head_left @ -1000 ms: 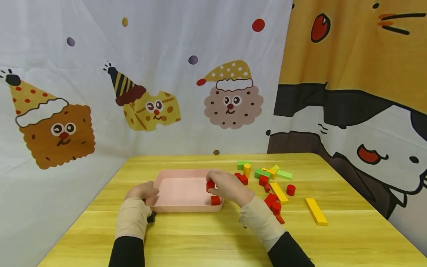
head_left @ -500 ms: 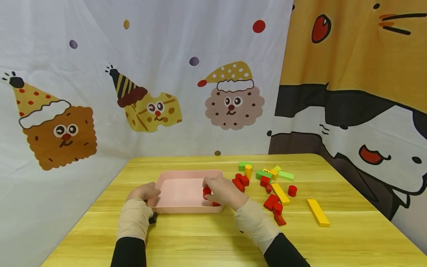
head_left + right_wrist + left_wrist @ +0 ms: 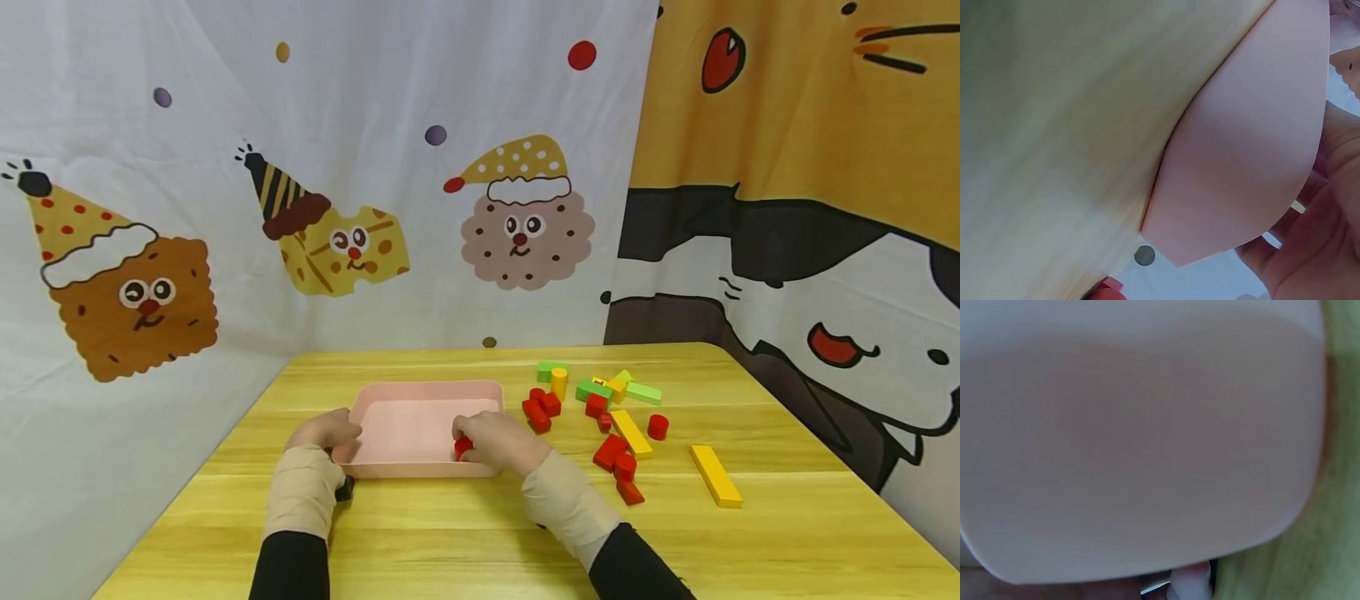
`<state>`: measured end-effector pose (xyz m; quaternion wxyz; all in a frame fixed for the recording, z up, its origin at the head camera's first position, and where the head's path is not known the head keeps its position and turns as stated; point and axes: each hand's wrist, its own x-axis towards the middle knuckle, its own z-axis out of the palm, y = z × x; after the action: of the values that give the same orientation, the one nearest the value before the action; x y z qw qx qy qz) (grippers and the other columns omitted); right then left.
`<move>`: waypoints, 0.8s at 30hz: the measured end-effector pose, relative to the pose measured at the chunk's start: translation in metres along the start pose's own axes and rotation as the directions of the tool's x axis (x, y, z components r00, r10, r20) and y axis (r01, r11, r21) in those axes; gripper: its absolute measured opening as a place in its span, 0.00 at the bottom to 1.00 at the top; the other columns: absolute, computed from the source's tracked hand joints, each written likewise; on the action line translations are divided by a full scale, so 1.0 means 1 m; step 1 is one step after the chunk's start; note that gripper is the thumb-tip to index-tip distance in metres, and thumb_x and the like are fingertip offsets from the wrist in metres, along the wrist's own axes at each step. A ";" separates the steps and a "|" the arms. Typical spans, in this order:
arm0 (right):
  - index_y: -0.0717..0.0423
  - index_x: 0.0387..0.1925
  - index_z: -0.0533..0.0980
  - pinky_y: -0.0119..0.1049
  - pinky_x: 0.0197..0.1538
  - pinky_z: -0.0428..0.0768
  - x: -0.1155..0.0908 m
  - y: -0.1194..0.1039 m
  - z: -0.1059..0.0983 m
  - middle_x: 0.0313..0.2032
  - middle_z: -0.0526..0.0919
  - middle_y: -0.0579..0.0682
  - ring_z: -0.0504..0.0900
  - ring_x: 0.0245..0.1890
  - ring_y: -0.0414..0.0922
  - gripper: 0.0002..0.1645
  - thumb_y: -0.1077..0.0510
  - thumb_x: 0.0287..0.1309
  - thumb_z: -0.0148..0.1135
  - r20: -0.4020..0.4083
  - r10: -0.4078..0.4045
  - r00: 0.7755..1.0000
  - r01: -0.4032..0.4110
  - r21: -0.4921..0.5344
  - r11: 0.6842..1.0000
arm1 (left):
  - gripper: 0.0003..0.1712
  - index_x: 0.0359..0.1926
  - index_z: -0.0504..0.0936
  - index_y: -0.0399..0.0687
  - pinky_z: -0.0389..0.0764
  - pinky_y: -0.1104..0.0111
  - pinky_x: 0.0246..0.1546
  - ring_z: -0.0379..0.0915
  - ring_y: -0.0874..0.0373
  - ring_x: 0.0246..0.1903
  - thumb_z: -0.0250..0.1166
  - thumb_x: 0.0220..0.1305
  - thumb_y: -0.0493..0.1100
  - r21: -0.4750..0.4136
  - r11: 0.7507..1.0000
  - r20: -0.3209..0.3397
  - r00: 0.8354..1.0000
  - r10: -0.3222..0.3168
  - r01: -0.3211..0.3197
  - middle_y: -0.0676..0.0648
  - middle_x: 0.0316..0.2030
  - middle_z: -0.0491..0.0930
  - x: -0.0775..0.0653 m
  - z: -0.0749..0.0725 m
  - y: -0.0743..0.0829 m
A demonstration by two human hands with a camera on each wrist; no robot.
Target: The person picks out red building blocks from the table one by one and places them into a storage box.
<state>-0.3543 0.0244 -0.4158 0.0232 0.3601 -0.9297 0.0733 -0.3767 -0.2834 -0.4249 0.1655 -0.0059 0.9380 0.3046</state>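
A shallow pink tray lies on the wooden table. At its left side my left hand grips the rim; in the left wrist view the tray's outer wall hides most of that hand. My right hand reaches over the right part of the tray, and its thumb and fingers pinch a red cylindrical block low inside, near the front wall. Whether the block touches the tray floor I cannot tell. The right wrist view shows the right hand beyond the tray's wall, its block out of sight.
Right of the tray lie several red blocks, a long yellow block, another yellow block and a lone red cylinder. Green blocks and an upright yellow cylinder stand farther back. A printed curtain hangs behind the table.
My right hand has lowered the red cylindrical block toward the tray's front and slightly left. A second red block in the tray's front right corner is now hidden behind that hand. The left hand stays put.
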 end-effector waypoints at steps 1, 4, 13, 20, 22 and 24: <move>0.46 0.39 0.75 0.29 0.34 0.75 0.000 0.000 0.001 0.28 0.77 0.38 0.72 0.27 0.38 0.12 0.53 0.53 0.68 0.010 0.002 1.000 -0.002 0.003 1.000 | 0.37 0.68 0.46 0.24 0.52 0.43 0.65 0.42 0.29 0.66 0.47 0.68 0.44 0.010 1.000 -0.003 1.000 0.002 -0.002 0.23 0.68 0.46 0.000 0.000 0.000; 0.45 0.39 0.75 0.29 0.35 0.75 0.001 0.001 0.003 0.29 0.78 0.38 0.72 0.27 0.38 0.11 0.54 0.53 0.67 0.022 0.008 1.000 -0.008 0.014 1.000 | 0.38 0.68 0.46 0.23 0.52 0.43 0.65 0.43 0.29 0.65 0.48 0.68 0.44 0.016 1.000 -0.006 1.000 -0.001 0.001 0.23 0.68 0.47 0.000 -0.001 0.000; 0.45 0.38 0.75 0.30 0.34 0.74 0.000 0.003 0.002 0.28 0.77 0.38 0.72 0.27 0.39 0.12 0.54 0.52 0.68 0.019 0.019 1.000 -0.020 0.032 0.999 | 0.38 0.70 0.42 0.26 0.49 0.42 0.66 0.37 0.29 0.66 0.46 0.69 0.44 -0.039 0.999 0.012 1.000 -0.011 0.011 0.23 0.69 0.42 0.001 0.000 0.000; 0.48 0.42 0.76 0.30 0.36 0.76 -0.003 0.006 -0.001 0.34 0.81 0.42 0.74 0.29 0.37 0.16 0.50 0.51 0.69 0.014 -0.004 1.000 0.003 0.033 0.999 | 0.37 0.68 0.47 0.24 0.53 0.43 0.65 0.44 0.29 0.65 0.48 0.68 0.45 0.018 1.000 -0.005 1.000 0.007 -0.007 0.23 0.68 0.48 0.002 0.000 -0.001; 0.49 0.43 0.76 0.30 0.38 0.77 -0.004 0.009 -0.004 0.37 0.82 0.43 0.75 0.31 0.37 0.19 0.46 0.51 0.68 0.015 -0.003 1.000 0.003 0.056 0.998 | 0.37 0.68 0.48 0.24 0.54 0.42 0.65 0.44 0.29 0.65 0.48 0.67 0.44 0.012 1.000 -0.003 1.000 0.011 -0.011 0.23 0.67 0.49 0.002 0.001 -0.002; 0.49 0.45 0.76 0.32 0.39 0.78 -0.005 0.014 -0.008 0.39 0.82 0.44 0.76 0.33 0.37 0.21 0.44 0.52 0.67 0.008 0.011 1.000 -0.012 0.085 0.996 | 0.37 0.68 0.47 0.23 0.53 0.42 0.65 0.43 0.29 0.65 0.48 0.68 0.44 -0.004 1.000 -0.005 1.000 0.016 -0.016 0.23 0.67 0.48 0.001 0.000 -0.001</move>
<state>-0.3595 0.0393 -0.4098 0.0040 0.3556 -0.9280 0.1114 -0.3775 -0.2842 -0.4259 0.1605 0.0008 0.9379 0.3077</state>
